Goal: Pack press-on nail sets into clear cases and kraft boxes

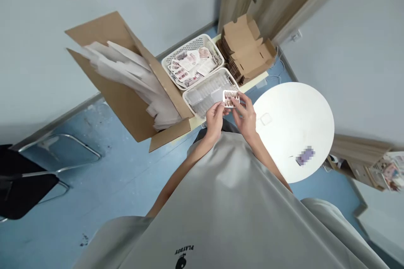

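Observation:
Between my two hands is a small white card of press-on nails (231, 98), its brownish nails set in rows and facing up. My left hand (215, 117) pinches the card's left edge with thumb and fingers. On the opposite side, my right hand (246, 114) has its fingers closed at the card's right edge, with a fingertip over the nails. Just beyond the hands, a white basket (186, 97) holds clear plastic cases (210, 92). Behind it, a second white basket (166, 64) is filled with similar nail cards (189, 61).
A large open carton (135, 122) with white packing sheets (126, 71) stands left of the baskets. Flattened brown boxes (246, 50) are stacked to their right. A round white table (293, 117) bearing a phone (305, 156) is at right. A folding chair (31, 180) stands far left.

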Demonstrator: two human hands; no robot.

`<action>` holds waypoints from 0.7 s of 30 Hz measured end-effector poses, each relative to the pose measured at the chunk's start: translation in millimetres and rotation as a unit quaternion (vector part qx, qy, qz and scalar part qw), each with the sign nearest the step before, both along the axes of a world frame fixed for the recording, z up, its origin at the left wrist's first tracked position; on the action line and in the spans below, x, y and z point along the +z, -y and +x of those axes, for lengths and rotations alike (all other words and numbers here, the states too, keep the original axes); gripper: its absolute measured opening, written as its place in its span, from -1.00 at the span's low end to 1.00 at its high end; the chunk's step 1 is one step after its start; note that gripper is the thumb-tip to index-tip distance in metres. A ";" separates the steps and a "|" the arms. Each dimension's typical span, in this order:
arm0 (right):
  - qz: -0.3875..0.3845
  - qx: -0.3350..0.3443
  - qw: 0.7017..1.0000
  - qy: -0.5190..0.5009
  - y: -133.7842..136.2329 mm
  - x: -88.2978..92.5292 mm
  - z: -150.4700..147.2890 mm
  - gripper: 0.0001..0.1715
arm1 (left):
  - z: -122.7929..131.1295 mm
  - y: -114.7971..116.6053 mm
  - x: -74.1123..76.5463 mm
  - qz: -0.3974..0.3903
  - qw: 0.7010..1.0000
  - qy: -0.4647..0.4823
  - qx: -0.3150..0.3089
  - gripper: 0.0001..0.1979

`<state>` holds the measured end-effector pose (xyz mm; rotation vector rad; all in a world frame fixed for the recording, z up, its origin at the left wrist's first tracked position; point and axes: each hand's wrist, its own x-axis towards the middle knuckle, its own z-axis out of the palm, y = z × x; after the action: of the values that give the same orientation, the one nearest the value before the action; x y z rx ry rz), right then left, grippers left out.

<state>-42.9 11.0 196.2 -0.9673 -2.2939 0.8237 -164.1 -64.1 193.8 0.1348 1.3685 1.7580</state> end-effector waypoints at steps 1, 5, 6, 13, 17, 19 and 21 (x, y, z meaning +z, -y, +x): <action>0.011 -0.009 1.000 -0.009 4.5 3.0 7.9 -0.52 | 4.0 -0.9 1.9 0.008 1.000 -0.002 -0.012 -0.63; 0.051 -0.058 0.997 -0.022 18.1 14.3 37.9 -0.56 | 19.6 -3.6 15.9 0.048 0.996 -0.011 -0.075 -0.60; 0.057 -0.075 0.995 -0.021 20.2 15.7 44.8 -0.58 | 24.6 -3.6 19.9 0.057 0.994 -0.010 -0.093 -0.59; 0.042 -0.170 0.983 -0.049 31.2 18.4 97.0 -0.62 | 84.4 0.4 34.2 0.064 0.982 0.001 -0.177 -0.51; -0.014 -0.197 0.979 -0.053 48.3 24.4 134.1 -0.57 | 128.4 7.2 34.2 0.023 0.978 -0.031 -0.206 -0.49; -0.029 -0.218 0.974 -0.056 59.0 25.6 152.3 -0.54 | 148.9 12.7 33.3 0.011 0.973 -0.049 -0.223 -0.50; -0.034 -0.240 0.968 -0.061 69.5 24.8 169.1 -0.51 | 167.6 19.5 32.5 0.005 0.969 -0.073 -0.237 -0.50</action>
<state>126.2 -58.5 221.0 -1.3871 -1.8221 0.7294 3.4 -83.6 226.3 0.5605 1.2977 1.3717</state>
